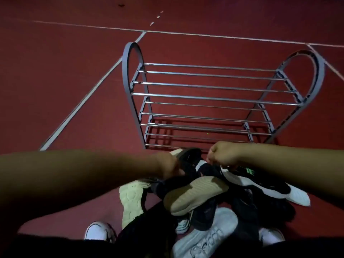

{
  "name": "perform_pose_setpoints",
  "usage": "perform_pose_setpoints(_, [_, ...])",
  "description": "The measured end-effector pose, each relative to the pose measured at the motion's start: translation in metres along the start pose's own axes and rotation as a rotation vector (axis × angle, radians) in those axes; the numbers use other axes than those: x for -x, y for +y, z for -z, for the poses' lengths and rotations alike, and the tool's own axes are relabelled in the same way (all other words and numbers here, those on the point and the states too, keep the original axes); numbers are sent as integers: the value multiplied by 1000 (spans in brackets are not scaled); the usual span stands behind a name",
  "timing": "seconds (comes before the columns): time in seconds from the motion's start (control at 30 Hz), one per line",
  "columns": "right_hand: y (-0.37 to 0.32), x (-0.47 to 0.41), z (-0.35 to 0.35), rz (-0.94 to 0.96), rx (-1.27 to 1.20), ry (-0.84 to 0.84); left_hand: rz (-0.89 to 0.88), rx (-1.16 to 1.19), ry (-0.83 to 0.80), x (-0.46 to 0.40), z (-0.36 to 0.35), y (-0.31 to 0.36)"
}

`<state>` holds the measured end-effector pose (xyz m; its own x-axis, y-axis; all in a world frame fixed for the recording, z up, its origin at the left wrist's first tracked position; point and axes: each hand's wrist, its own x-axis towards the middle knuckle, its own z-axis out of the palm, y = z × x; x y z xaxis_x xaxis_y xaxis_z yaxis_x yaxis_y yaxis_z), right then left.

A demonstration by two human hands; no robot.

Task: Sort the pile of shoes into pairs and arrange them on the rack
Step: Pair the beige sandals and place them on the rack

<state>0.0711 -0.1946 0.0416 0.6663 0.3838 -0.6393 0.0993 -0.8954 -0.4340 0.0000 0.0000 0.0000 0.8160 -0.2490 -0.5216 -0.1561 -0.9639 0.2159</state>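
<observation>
Fingers of the right hand [222,155] are curled down into the top of the pile [204,194], seemingly pinching the collar of a black-and-white shoe [260,183], though the fingertips are hidden under the knuckles. The left hand [168,165] is blurred; it seems to hold a dark shoe [188,157] with a pale sole edge, but I cannot tell how its fingers lie.

The pile sits on the red floor [55,81] just in front of the rack [214,94], between the person's feet and the lowest bars. Shoes lie crossed over one another: a tan sole [193,194] faces up in the middle, a cream sole [130,200] lies to its left, a white sole [206,233] is nearest the camera.

Risks, as I judge them: the two shoes in hand look unlike, so a mismatched pair could go up unless each is checked. Pulling either one out may drag laces or tip the tan-soled shoe resting on its neighbours, spilling the heap toward the feet. Dim light makes the black shoes hard to tell apart.

Every tier of the rack shows bare bars, so there is room anywhere. The shelves are thin rods with gaps; a shoe set with toe or heel between rods could slip through. The curved side frames close off each end, so shoes should go in from the front, over the lowest bar that stands right beside the hands. Open floor lies left and right for laying out pairs.
</observation>
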Motion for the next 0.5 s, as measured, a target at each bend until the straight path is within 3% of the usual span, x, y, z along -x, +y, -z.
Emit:
perform_pose_setpoints(0.1, [6, -5, -21, -29, 87, 36, -36, 90, -24, -9, -60, 9])
perform_pose_setpoints(0.23, [23, -9, -46, -120, 48, -23, 46, 86, -81, 1, -135, 1])
perform_pose_setpoints(0.37, [27, -3, -48, -150, 19, -93, 32, 138, 47, 7, -129, -3])
perform_pose_setpoints(0.43, [33, -4, -47, -186, -78, -52, 108, 451, 164, 12, -95, 2])
perform_pose_setpoints(0.5, [41, -6, -48, -276, -326, 24, 278, 1088, 149, 20, -65, 9])
